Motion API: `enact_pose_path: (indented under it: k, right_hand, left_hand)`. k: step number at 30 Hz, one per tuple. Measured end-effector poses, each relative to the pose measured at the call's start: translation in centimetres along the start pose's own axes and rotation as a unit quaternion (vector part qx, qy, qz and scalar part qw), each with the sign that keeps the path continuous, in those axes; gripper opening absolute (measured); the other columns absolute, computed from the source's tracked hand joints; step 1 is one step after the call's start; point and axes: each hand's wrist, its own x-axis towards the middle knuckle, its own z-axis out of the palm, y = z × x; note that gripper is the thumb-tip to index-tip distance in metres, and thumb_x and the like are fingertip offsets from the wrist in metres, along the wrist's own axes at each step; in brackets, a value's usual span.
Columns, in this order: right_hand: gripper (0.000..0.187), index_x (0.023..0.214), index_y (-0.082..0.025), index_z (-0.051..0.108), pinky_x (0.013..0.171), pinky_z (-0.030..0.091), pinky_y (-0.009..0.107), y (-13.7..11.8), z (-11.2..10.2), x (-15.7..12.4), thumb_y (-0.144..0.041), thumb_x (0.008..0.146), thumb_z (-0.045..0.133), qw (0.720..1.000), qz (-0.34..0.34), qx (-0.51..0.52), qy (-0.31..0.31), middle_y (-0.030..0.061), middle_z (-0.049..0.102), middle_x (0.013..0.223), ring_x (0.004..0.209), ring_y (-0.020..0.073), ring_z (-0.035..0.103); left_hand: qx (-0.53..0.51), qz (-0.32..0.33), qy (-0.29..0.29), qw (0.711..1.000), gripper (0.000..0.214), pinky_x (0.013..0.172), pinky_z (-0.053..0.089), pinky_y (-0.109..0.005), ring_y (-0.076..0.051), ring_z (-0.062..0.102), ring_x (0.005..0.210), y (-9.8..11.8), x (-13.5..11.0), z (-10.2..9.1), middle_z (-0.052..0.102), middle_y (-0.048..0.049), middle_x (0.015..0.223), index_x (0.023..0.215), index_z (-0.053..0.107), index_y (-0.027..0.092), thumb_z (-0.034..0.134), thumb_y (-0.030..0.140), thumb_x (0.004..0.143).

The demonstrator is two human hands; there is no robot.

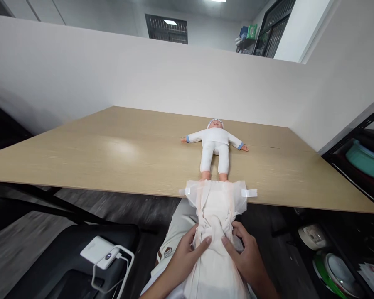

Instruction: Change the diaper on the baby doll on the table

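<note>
An unfolded white diaper [216, 203] spreads from my lap up to the table's front edge, its two side tabs splayed at the far end. My left hand [190, 251] grips its left edge near the middle, thumb on top and fingers underneath. On the other edge, my right hand [244, 251] pinches it the same way, and the material bunches between my thumbs. Beyond the diaper's far end a baby doll [215, 143] in white clothes with blue cuffs lies on its back, arms out, feet toward me.
The doll lies on a wooden table [137, 153] that meets a white partition [174, 79]. At left a black chair [65, 249] holds a white power bank [99, 251] with a cable. Shelves with a teal container [366, 160] and lidded items stand at right.
</note>
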Motion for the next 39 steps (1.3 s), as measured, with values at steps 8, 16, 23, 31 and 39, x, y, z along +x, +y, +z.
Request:
enact_pose_path:
  k: [8,16,23,31,39]
  right_hand:
    - [0.034,0.128,-0.022,0.063,0.081,0.061,0.038,0.2,-1.3,1.7,-0.039,0.099,0.070,0.982,-0.107,-0.101,0.121,0.0080,0.071,0.103,0.090,0.0233,0.067]
    - [0.057,0.162,-0.025,0.048,0.125,0.047,0.052,-2.8,1.3,8.1,-0.030,0.107,0.059,0.946,-0.223,-0.232,-0.041,0.0122,0.054,0.164,0.155,0.0308,0.047]
    - [0.060,0.164,-0.023,0.050,0.125,0.045,0.057,-1.6,3.5,10.3,-0.034,0.106,0.060,0.931,-0.217,-0.286,-0.068,0.0137,0.048,0.169,0.153,0.0338,0.047]
    - [0.058,0.164,-0.024,0.050,0.126,0.044,0.058,-1.4,3.8,10.0,-0.034,0.107,0.057,0.933,-0.218,-0.279,-0.063,0.0134,0.048,0.170,0.156,0.0342,0.044]
    - [0.058,0.164,-0.024,0.050,0.126,0.044,0.057,-1.7,4.1,9.9,-0.030,0.107,0.056,0.932,-0.218,-0.285,-0.052,0.0122,0.049,0.170,0.155,0.0335,0.046]
  left_hand:
    - [0.001,0.002,-0.011,1.000,0.066,0.117,0.055,-0.045,-0.035,0.067,0.137,-0.7,0.5,0.3,0.074,-0.0120,0.143,0.136,0.073,0.020,0.078,0.066,0.089]
    - [0.183,0.071,-0.022,0.980,0.046,0.114,0.054,-0.043,-0.032,0.070,0.123,-0.9,0.6,-0.2,0.077,-0.0109,0.131,0.129,0.072,0.023,0.068,0.058,0.099]
    - [0.380,0.140,-0.172,0.898,0.026,0.093,0.054,-0.032,-0.024,0.068,0.098,5.0,2.4,-5.4,0.076,-0.0045,0.104,0.109,0.075,0.025,0.065,0.048,0.103]
    - [0.482,0.347,-0.043,0.803,0.036,0.116,0.045,-0.045,-0.029,0.055,0.132,11.1,13.7,-7.3,0.064,-0.0137,0.143,0.140,0.061,0.020,0.048,0.020,0.107]
    - [0.685,0.391,-0.175,0.589,0.094,0.127,0.031,-0.052,-0.034,0.038,0.160,11.5,22.3,-5.3,0.034,-0.0078,0.179,0.167,0.038,0.042,0.064,-0.001,0.088]
